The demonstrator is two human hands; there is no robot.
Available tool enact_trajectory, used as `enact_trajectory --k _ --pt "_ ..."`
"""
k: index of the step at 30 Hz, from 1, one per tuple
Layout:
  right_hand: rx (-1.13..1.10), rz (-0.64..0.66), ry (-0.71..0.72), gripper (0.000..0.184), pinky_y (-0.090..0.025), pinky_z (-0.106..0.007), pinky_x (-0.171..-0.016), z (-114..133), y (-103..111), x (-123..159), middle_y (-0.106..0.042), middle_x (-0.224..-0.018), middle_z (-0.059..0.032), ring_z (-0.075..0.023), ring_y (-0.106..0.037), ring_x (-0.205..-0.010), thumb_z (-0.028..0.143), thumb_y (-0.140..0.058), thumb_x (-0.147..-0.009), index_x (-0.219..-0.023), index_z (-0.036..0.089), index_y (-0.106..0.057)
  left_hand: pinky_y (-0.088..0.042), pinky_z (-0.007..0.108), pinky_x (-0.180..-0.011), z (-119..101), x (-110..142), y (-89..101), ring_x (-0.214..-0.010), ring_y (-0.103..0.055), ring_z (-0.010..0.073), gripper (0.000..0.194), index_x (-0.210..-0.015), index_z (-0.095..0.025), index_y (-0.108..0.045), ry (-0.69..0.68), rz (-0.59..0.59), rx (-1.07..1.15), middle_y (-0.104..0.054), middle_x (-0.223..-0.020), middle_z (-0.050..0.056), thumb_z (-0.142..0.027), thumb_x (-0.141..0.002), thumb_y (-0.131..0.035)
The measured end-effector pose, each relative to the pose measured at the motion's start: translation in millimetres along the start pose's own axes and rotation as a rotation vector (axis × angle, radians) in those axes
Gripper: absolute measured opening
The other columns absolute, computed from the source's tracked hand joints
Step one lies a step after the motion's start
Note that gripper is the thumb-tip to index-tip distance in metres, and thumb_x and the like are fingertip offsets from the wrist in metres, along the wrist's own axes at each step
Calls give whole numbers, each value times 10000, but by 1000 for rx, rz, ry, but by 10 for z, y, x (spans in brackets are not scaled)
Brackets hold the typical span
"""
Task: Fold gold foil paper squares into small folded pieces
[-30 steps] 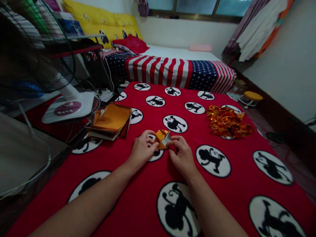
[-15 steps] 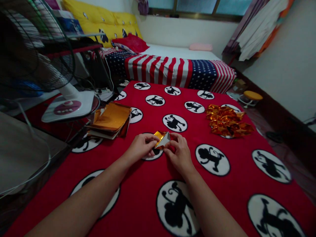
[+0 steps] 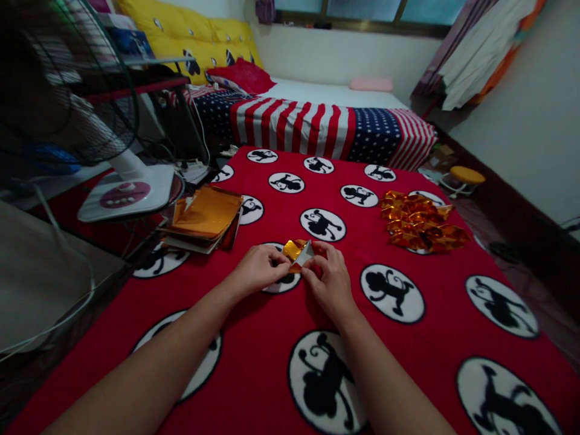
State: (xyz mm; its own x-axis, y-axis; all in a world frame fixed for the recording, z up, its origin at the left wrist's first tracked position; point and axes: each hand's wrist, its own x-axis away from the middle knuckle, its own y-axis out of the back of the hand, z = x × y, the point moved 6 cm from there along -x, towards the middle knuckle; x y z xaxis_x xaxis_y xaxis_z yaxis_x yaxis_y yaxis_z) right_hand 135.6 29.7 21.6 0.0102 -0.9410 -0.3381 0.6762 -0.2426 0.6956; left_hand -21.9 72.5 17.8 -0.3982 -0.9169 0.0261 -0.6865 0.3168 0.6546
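A small folded piece of gold foil paper [image 3: 298, 254], white on its inner side, is pinched between both my hands just above the red blanket [image 3: 272, 338]. My left hand [image 3: 259, 270] grips its left edge with curled fingers. My right hand [image 3: 330, 279] pinches its right edge, fingers closed. A stack of flat gold foil sheets [image 3: 206, 216] lies to the left, and a heap of folded gold pieces [image 3: 419, 222] lies to the right.
The red blanket carries white circles with black monkey figures. A standing fan [image 3: 67, 103] with a white base [image 3: 129, 193] stands at the left. A bed with a stars-and-stripes cover [image 3: 326, 127] lies beyond. A yellow stool [image 3: 466, 176] sits by the right wall.
Both hands have kept hold of the foil piece, shifting slightly and pressing its folds. The piece has turned a little between the fingers.
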Motion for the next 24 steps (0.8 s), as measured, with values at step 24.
enact_trajectory --k 24 --pt "33 19 -64 64 -425 -483 -925 -61 -6 -16 -583 -1241 -65 -287 -502 -1130 196 -658 -752 -698 227 -669 -383 256 -608 -41 32 -37 -711 -626 173 234 -747 -235 -765 65 -143 -260 -731 -810 39 -393 -772 -595"
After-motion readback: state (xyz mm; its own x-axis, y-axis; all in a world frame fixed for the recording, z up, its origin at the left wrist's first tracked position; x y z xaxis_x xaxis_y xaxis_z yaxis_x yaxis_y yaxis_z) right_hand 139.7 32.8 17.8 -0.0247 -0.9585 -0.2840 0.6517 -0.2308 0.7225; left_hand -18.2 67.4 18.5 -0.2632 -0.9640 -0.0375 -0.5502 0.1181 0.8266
